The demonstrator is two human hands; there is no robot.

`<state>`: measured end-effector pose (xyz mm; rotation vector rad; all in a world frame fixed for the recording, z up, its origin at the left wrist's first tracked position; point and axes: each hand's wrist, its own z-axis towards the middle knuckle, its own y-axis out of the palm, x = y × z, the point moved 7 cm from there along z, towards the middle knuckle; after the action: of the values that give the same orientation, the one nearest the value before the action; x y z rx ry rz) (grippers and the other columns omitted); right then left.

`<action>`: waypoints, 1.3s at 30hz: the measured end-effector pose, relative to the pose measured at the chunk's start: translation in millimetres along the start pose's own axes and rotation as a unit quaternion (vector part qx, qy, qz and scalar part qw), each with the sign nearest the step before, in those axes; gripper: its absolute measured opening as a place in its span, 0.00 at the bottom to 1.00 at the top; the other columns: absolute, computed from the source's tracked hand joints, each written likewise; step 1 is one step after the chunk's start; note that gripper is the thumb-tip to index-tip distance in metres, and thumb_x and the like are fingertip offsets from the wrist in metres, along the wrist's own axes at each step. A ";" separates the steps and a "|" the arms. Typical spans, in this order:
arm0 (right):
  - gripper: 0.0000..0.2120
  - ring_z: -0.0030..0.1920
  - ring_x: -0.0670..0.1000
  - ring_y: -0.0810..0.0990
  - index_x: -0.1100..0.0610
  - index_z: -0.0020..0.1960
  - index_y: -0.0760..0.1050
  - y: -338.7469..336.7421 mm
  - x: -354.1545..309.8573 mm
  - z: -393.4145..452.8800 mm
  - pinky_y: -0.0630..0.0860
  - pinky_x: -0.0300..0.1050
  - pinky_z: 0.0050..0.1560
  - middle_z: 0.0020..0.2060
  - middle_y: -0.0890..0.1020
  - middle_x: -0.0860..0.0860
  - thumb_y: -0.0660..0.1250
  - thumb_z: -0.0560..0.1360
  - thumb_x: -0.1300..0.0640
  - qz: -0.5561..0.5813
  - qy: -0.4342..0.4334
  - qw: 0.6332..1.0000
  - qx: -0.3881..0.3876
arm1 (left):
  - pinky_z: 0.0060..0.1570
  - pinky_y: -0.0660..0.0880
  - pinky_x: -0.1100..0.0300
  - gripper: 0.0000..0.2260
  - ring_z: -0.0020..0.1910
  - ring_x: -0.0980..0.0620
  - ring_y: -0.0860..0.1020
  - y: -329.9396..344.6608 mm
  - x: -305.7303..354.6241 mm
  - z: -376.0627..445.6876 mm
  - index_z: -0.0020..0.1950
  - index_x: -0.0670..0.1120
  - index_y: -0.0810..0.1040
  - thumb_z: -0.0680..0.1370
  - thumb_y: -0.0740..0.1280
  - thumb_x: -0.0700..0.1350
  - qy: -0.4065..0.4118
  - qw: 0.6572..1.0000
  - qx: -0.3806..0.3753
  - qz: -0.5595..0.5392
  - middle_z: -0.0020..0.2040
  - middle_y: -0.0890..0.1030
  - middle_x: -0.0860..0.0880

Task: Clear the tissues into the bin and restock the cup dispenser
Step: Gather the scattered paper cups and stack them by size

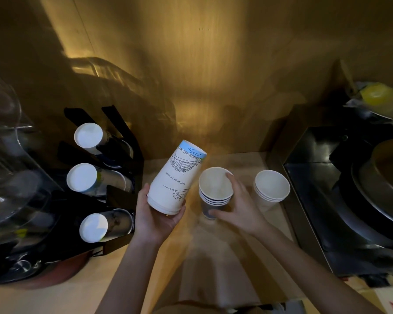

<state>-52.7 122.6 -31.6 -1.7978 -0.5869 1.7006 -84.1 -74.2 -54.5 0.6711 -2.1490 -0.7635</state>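
Black, the cup dispenser point(114, 177) stands left on the surface point(213, 257), three tubes already showing cups. Left hand point(156, 217) fingers clasp an inverted printed stack point(175, 177) rim-down, probably for feeding in. Right hand point(238, 205) fingers wrap a smaller upright stack point(214, 192); a third stack point(271, 189) waits nearby.

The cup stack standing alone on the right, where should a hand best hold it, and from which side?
Grip the cup stack around its side wall just under the nested rims, coming from above right. It stands upright, mouth open, untouched, with free counter around it.
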 end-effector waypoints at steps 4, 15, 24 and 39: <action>0.43 0.72 0.51 0.61 0.54 0.73 0.52 1.3 -1.7 2.0 0.62 0.47 0.70 0.73 0.62 0.52 0.73 0.67 0.48 0.008 -0.012 1.000 0.028 | 0.49 0.77 0.49 0.17 0.53 0.42 0.80 0.8 -5.1 -0.4 0.53 0.50 0.78 0.75 0.60 0.60 -0.009 1.000 0.005 -0.002 0.45 0.86 0.46; 0.47 0.69 0.52 0.65 0.53 0.72 0.55 -8.8 -0.1 10.5 0.62 0.42 0.63 0.70 0.66 0.52 0.77 0.61 0.47 0.001 0.007 0.999 0.042 | 0.47 0.76 0.50 0.19 0.58 0.42 0.77 10.6 1.3 -5.5 0.60 0.52 0.75 0.75 0.60 0.59 -0.007 0.999 0.016 0.035 0.60 0.79 0.46; 0.44 0.72 0.53 0.57 0.53 0.72 0.56 -41.9 -97.5 -8.4 0.55 0.52 0.72 0.72 0.66 0.55 0.73 0.62 0.48 -0.214 -0.252 0.933 0.142 | 0.42 0.75 0.58 0.31 0.55 0.51 0.78 62.6 15.0 -29.8 0.66 0.52 0.71 0.63 0.71 0.55 0.165 0.951 -0.033 0.260 0.62 0.77 0.48; 0.37 0.62 0.53 0.72 0.55 0.67 0.66 -94.2 -47.9 -27.2 0.68 0.50 0.62 0.62 0.75 0.52 0.73 0.61 0.50 -0.097 -0.137 0.970 0.174 | 0.39 0.73 0.77 0.30 0.51 0.68 0.78 136.3 -3.8 -30.3 0.64 0.54 0.73 0.63 0.75 0.52 0.273 0.866 -0.070 0.413 0.57 0.78 0.58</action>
<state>-22.4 155.8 67.8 -1.2336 -0.5193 1.7977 -87.8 12.4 55.0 -0.1429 -1.5894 -0.2046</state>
